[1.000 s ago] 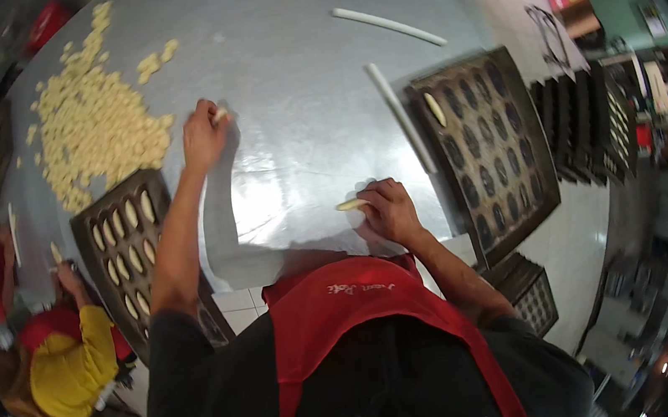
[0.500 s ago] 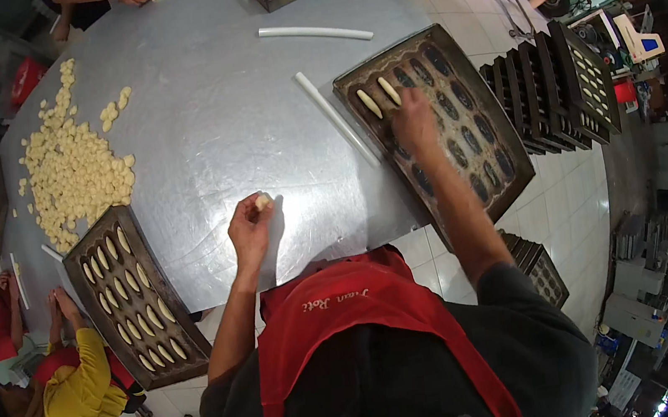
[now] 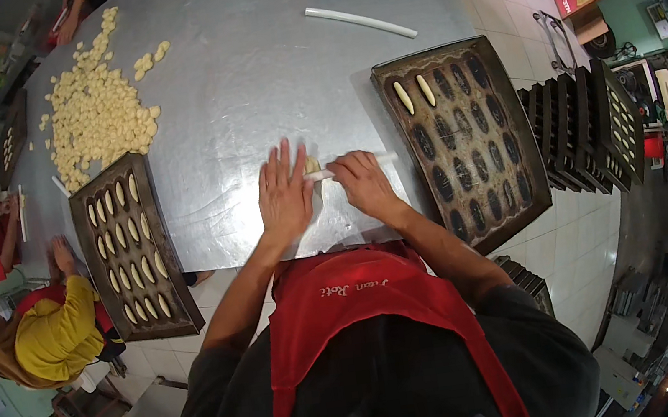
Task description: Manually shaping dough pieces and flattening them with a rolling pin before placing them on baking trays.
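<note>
My left hand (image 3: 284, 191) lies over the metal table with its fingers stretched out and apart, slightly blurred, beside the left end of a white rolling rod (image 3: 378, 160). Bent fingers of my right hand (image 3: 362, 181) grip that rod from above. A small pale dough piece (image 3: 311, 164) sits between my hands, partly hidden by the left fingers and the rod. To the right, a dark baking tray (image 3: 485, 232) with oval hollows bears two slim dough strips (image 3: 415, 94) in its far left corner.
A heap of dough balls (image 3: 98, 113) covers the table's far left. Below it stands a tray (image 3: 181, 300) filled with dough strips. Another white rod (image 3: 360, 21) lies farther off. Co-workers (image 3: 54, 321) work at the left edge. Stacked trays (image 3: 581, 129) stand at the right.
My right hand has left the right tray, where two strips lie, and now holds the rod near the table's middle. The left hand has released the dough piece and spread its fingers.
</note>
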A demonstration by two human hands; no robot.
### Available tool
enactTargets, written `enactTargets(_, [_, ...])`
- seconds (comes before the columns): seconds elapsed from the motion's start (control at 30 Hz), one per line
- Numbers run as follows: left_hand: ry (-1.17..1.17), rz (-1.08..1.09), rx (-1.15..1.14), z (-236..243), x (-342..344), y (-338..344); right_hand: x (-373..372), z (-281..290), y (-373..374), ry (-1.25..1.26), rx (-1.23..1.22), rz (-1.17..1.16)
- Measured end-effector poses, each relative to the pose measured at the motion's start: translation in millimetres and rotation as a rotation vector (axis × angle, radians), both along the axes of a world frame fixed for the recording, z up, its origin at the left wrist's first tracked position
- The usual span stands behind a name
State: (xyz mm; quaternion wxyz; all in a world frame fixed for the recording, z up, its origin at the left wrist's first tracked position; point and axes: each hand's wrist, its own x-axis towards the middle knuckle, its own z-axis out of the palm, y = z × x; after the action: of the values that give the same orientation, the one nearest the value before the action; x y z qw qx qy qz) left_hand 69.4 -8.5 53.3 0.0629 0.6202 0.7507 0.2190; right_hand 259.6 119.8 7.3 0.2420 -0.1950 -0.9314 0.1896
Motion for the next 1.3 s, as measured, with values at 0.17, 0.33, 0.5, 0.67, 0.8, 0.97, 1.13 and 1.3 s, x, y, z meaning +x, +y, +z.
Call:
enactTargets(0.17, [0.185,0.129,-0.020,-36.5,-58.4,62.8,-56.7,5.0,38.8,0.064,-0.113,0.038])
enactTargets(0.33, [0.089,-0.039,-0.145,-38.0,-22.8,-10.1,-14.2,1.1,-16.7,-0.039,-0.119,-0.038])
enactTargets(0.5, [-0.006,-0.254,-0.071,-40.1,17.4,-58.6,4.6,-15.6,2.6,-0.135,-0.348,-0.198])
enactTargets(0.67, [-0.269,0.032,-0.176,-18.7,9.8,2.3,-44.2,5.4,16.7,-0.141,0.010,-0.255])
enactTargets(0.8, [0.034,-0.059,-0.001,-43.1,2.6,-8.5,-45.9,6.5,-20.0,-0.242,0.162,-0.104])
enactTargets(0.97, [0.012,-0.237,-0.160,-30.9,9.8,-73.0,-12.7,8.0,-53.5,-0.277,0.127,-0.020])
enactTargets(1.13, [-0.332,-0.141,0.055,-21.9,-22.2,-45.9,-106.2,-10.4,-2.0,-0.151,-0.298,-0.209])
enactTargets(1.3, [-0.169,0.187,0.137,-36.4,-156.0,-41.3,-70.0,12.1,-85.3,-0.436,-0.104,-0.051])
